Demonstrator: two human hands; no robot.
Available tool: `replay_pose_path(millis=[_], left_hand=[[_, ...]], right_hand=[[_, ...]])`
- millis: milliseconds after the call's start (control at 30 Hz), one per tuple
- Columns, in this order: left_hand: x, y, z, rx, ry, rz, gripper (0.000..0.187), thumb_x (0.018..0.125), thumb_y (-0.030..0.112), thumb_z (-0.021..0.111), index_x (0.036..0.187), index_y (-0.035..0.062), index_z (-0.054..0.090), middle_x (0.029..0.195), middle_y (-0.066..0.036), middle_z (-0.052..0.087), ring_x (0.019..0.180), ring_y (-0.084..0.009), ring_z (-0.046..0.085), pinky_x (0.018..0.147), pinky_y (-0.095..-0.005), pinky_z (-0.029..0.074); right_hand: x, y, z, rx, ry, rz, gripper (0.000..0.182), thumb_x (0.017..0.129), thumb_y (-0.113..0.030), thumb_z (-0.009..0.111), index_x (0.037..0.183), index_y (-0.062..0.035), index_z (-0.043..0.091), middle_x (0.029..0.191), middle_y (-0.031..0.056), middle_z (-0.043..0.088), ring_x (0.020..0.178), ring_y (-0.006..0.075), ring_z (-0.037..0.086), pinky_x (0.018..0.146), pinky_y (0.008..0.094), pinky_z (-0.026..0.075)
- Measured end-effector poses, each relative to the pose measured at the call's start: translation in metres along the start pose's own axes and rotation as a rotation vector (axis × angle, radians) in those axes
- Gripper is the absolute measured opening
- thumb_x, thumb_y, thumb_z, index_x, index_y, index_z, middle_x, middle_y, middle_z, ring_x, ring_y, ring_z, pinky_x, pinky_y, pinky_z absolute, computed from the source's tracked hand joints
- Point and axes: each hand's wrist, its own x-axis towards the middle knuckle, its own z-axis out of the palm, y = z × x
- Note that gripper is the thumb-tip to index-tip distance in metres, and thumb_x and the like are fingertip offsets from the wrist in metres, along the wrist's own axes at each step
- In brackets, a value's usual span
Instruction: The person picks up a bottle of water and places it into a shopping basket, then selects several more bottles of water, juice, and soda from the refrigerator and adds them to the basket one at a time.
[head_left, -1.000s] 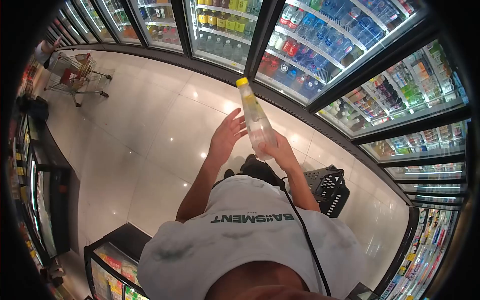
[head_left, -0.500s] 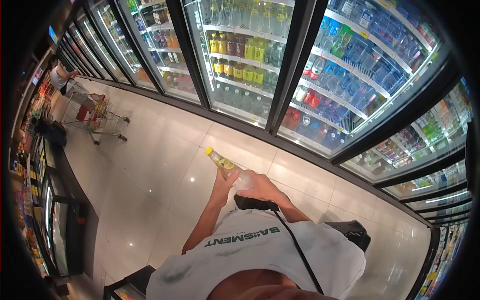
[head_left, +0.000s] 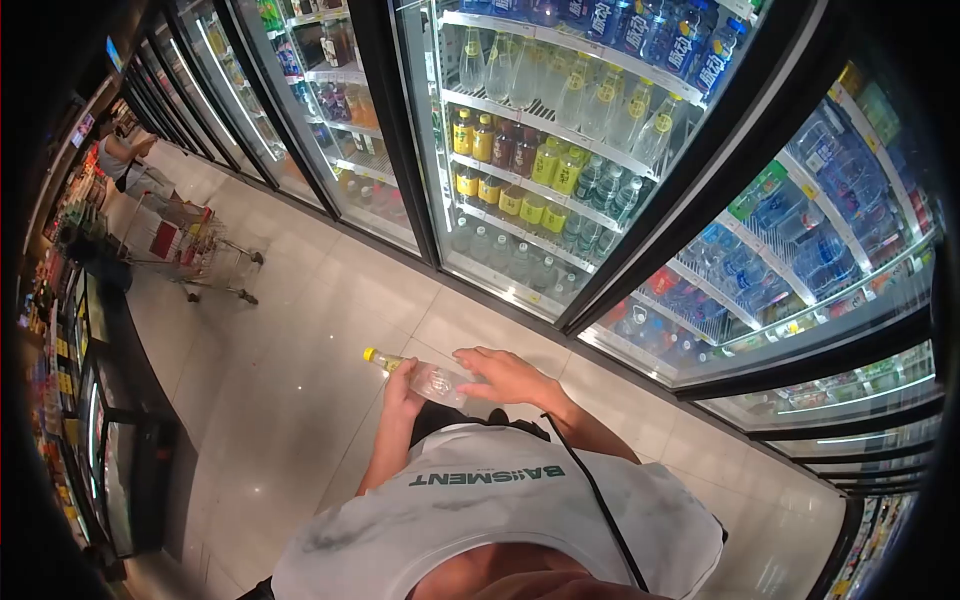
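Note:
A clear plastic bottle (head_left: pixel 437 382) with a yellow cap and yellow label lies nearly level in front of my shirt, cap end pointing left. My left hand (head_left: pixel 401 388) is wrapped around it near the label, partly covering it. At the bottle's base end is my right hand (head_left: pixel 512 378), open, with fingers stretched out and thumb apart, right beside the clear bottom. Past my hands stands a glass-door drinks fridge (head_left: pixel 560 322) with several shelves of bottles.
More fridge doors run along both sides, with dark frames (head_left: pixel 640 190). A shopping cart (head_left: pixel 185 240) stands at the left on the tiled floor (head_left: pixel 290 350), a person (head_left: pixel 125 160) behind it. A black display case (head_left: pixel 145 470) lines the left edge.
My right hand has loosened from the bottle and spread its fingers. The bottle has turned more level and moved slightly left and down. The view has shifted closer to the fridge shelves.

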Motion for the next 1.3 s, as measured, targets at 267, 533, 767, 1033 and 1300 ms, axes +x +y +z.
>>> replay_pose_path(millis=[267, 533, 767, 1033, 1300], left_hand=[[0.153, 0.143, -0.033, 0.029, 0.008, -0.104, 0.011, 0.09, 0.017, 0.058, 0.091, 0.0063, 0.057, 0.083, -0.011, 0.063, 0.077, -0.0295, 0.064, 0.076, -0.047, 0.055], [0.244, 0.342, 0.055, 0.335, -0.167, -0.022, 0.013, 0.086, 0.008, 0.064, 0.097, 0.005, 0.058, 0.087, -0.006, 0.059, 0.078, -0.0208, 0.062, 0.074, -0.0367, 0.054], [0.299, 0.441, 0.032, 0.44, -0.141, -0.013, 0.015, 0.083, 0.007, 0.067, 0.095, 0.0063, 0.058, 0.084, -0.003, 0.059, 0.075, -0.0175, 0.06, 0.07, -0.0324, 0.052], [0.325, 0.458, -0.001, 0.49, -0.253, -0.071, 0.021, 0.082, 0.006, 0.071, 0.097, 0.0051, 0.057, 0.083, -0.002, 0.058, 0.074, -0.0166, 0.059, 0.067, -0.0322, 0.05], [0.254, 0.432, 0.079, 0.772, -0.445, 0.324, 0.037, 0.08, 0.005, 0.075, 0.111, 0.0051, 0.054, 0.097, -0.004, 0.059, 0.084, -0.0132, 0.056, 0.076, -0.0286, 0.046]], right_hand=[[0.194, 0.009, -0.075, 0.108, 0.312, -0.016, 0.056, 0.088, -0.027, 0.074, 0.135, -0.004, 0.051, 0.111, 0.015, 0.064, 0.096, 0.025, 0.064, 0.083, 0.0349, 0.053], [0.462, 0.06, -0.123, -0.271, 1.025, 0.237, 0.056, 0.089, -0.032, 0.074, 0.125, 0.0042, 0.051, 0.113, 0.021, 0.06, 0.104, 0.033, 0.063, 0.082, 0.0409, 0.053], [0.532, 0.073, -0.117, -0.451, 1.297, 0.289, 0.031, 0.086, -0.015, 0.071, 0.101, 0.0047, 0.053, 0.087, 0.0247, 0.06, 0.077, 0.0457, 0.061, 0.066, 0.0509, 0.049], [0.509, 0.034, -0.073, -0.461, 1.372, 0.294, 0.025, 0.086, -0.013, 0.069, 0.101, 0.0027, 0.057, 0.09, 0.022, 0.061, 0.081, 0.0429, 0.062, 0.071, 0.0494, 0.05], [0.405, -0.085, 0.027, -0.283, 1.185, 0.459, 0.029, 0.085, -0.017, 0.073, 0.099, 0.0027, 0.057, 0.086, 0.016, 0.06, 0.074, 0.0364, 0.063, 0.064, 0.0433, 0.051]])
